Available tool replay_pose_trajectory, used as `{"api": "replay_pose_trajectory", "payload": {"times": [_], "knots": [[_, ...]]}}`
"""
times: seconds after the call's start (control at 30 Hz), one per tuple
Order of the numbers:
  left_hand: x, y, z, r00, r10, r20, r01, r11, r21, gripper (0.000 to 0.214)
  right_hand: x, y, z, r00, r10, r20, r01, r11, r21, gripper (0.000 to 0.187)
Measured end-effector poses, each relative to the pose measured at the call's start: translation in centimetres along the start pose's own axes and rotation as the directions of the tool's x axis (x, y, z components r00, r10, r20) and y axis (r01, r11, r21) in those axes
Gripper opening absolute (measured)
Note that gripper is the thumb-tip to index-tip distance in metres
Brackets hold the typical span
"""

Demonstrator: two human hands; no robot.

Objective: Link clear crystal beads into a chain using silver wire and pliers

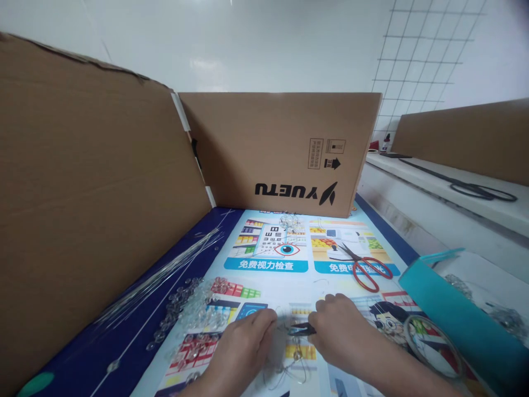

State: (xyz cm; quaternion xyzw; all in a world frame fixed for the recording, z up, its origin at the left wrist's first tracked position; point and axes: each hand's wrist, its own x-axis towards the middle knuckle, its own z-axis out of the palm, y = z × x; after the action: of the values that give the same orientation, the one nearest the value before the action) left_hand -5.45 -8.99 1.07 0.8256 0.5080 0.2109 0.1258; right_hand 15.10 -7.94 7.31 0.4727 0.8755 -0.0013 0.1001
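My left hand (246, 347) is closed, its thumb and fingertips pinching a thin wire. My right hand (341, 333) is wrapped round dark-jawed pliers (302, 329); their handles are hidden in the palm. The jaws point left toward the left fingertips, at the wire. Below the jaws lies a loose tangle of thin wire (305, 369) with a clear bead (296, 355) on it. Many clear beads (206, 311) are spread to the left of my left hand. Beyond my right hand lie scissors (367, 273) with red handles, their blades apart.
A bundle of straight wires (165, 267) lies on the left. Cardboard panels (268, 149) stand along the left and back. At right are a teal box (463, 320) holding clear wirework and a round clear ring (432, 346). A small wire-and-bead piece (289, 221) sits at the back.
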Motion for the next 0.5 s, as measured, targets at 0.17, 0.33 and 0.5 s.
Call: {"api": "replay_pose_trajectory", "payload": {"times": [0.17,0.33,0.5], "knots": [[-0.1,-0.1,0.6,0.994,0.111,-0.011,-0.108,0.98,0.169,0.02,0.9,-1.1,0.4,1.0,-0.026,-0.006,0.026,0.999,-0.046,0.015],[0.1,0.0,-0.1,0.971,0.212,-0.113,-0.186,0.961,0.203,0.021,-0.2,0.1,-0.7,1.0,-0.023,-0.014,0.023,1.0,0.0,0.016],[0.2,0.3,-1.1,0.958,0.265,-0.109,-0.241,0.951,0.195,0.025,-0.9,1.6,-2.2,0.998,-0.001,-0.062,0.004,0.999,0.048,0.021]]}}
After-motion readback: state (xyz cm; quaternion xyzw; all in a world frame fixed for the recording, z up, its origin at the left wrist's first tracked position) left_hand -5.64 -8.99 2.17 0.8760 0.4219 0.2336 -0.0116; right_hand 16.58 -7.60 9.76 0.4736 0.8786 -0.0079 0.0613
